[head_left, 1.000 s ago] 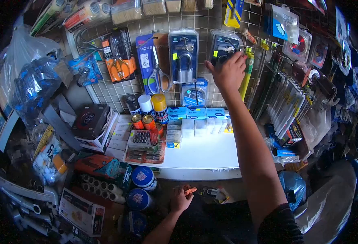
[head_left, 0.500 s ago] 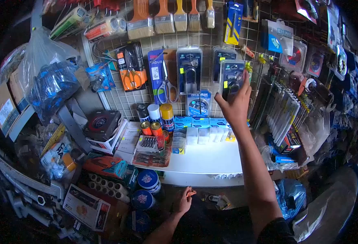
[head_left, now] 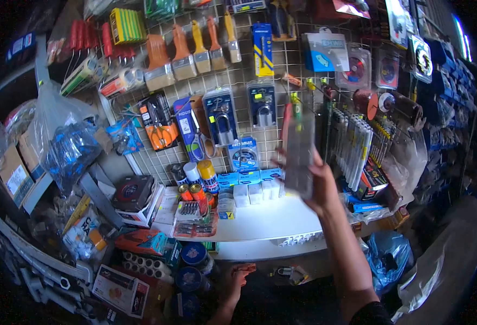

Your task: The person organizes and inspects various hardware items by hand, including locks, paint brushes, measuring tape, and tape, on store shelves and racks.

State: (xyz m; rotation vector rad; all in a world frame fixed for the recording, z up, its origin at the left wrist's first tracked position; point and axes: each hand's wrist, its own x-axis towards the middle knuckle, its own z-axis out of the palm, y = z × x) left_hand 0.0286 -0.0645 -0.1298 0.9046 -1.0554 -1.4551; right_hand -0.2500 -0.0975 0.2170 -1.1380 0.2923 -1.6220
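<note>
In my right hand (head_left: 322, 181) is a clear blister pack (head_left: 300, 162), blurred by motion and held upright in front of the wire rack. My fingers wrap its right edge and lower end. Left of it, two packaged padlocks hang on the rack: one silver padlock (head_left: 222, 122) in its pack and another padlock pack (head_left: 263, 105). Low in the view, my left hand (head_left: 232, 287) is closed around a small orange-red thing (head_left: 245, 271) whose kind I cannot make out. It stays near my lap, below the white shelf (head_left: 249, 219).
Paintbrushes (head_left: 181, 59), scissors (head_left: 198, 132) and cutting discs (head_left: 354, 70) hang on the rack. Spray cans (head_left: 207, 176) and small boxes (head_left: 256, 192) stand along the shelf's back. Round blue-lidded tubs (head_left: 192, 279) stand at lower left; a blue plastic bag (head_left: 387, 260) lies at right.
My right hand has drawn the padlock pack off the rack and brought it lower and nearer. The view has turned, shifting the rack left. My left hand still grips the orange-red thing.
</note>
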